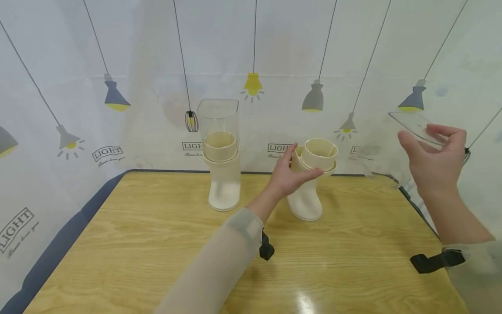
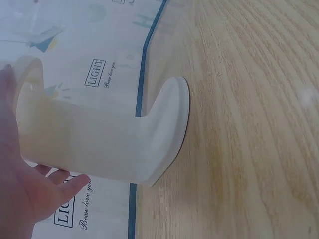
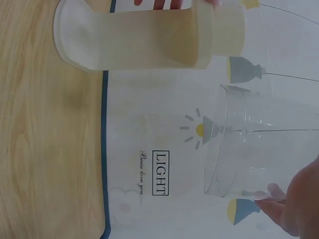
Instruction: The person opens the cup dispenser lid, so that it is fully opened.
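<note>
My left hand (image 1: 285, 178) grips the upper part of a cream dispenser base (image 1: 306, 201), thumb across its front and fingers around its left side. The base stands upright on the table, its round collar uncovered; in the left wrist view its foot (image 2: 167, 129) meets the tabletop. Off to the right and raised, my right hand (image 1: 439, 163) pinches a clear plastic container (image 3: 239, 144) by its wall. That container is apart from the base. To the left stands a matching cream base (image 1: 225, 185) with a clear container (image 1: 218, 109) fitted over its collar.
Both bases stand near the back edge of the wooden table (image 1: 149, 244). Behind and beside it hangs a pale cloth (image 1: 149, 87) printed with lamps and the word LIGHT. A dark blue border (image 1: 84, 218) runs along the table's edge.
</note>
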{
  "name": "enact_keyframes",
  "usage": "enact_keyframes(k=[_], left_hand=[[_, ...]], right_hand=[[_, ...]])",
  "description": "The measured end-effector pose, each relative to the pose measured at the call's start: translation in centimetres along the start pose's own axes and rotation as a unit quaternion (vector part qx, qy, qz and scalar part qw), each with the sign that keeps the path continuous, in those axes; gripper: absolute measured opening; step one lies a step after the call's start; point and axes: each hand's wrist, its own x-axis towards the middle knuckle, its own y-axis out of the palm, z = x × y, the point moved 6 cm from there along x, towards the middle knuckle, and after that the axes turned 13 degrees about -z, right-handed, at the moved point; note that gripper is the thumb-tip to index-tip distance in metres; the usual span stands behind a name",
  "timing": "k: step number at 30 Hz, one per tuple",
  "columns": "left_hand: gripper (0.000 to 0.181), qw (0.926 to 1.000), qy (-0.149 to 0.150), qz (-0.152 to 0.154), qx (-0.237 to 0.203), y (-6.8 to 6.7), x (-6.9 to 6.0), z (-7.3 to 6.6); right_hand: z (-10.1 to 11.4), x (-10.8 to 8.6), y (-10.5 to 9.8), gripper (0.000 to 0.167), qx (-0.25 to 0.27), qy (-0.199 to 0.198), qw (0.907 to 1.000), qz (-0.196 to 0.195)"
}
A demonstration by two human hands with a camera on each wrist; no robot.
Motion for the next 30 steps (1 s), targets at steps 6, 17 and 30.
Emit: enact_keyframes(k=[6,17,30], left_hand=[[0.116,0.9994,0.005,0.030,0.014,-0.1,0.4,-0.1],[0.113,0.9989,0.010,0.044,0.014,-0.2,0.8,-0.4],[0.111,0.9981,0.002,0.057,0.022,0.6,1.3,-0.2]], right_hand=[[-2.9,0.1,-0.8,0.058,-0.076,0.012,0.9970,0.010],[-9.5,0.8,-1.2,0.071,-0.183,0.019,0.9816,0.051],[-15.4,1.8,-1.4,0.097,-0.224,0.062,0.9710,0.054]])
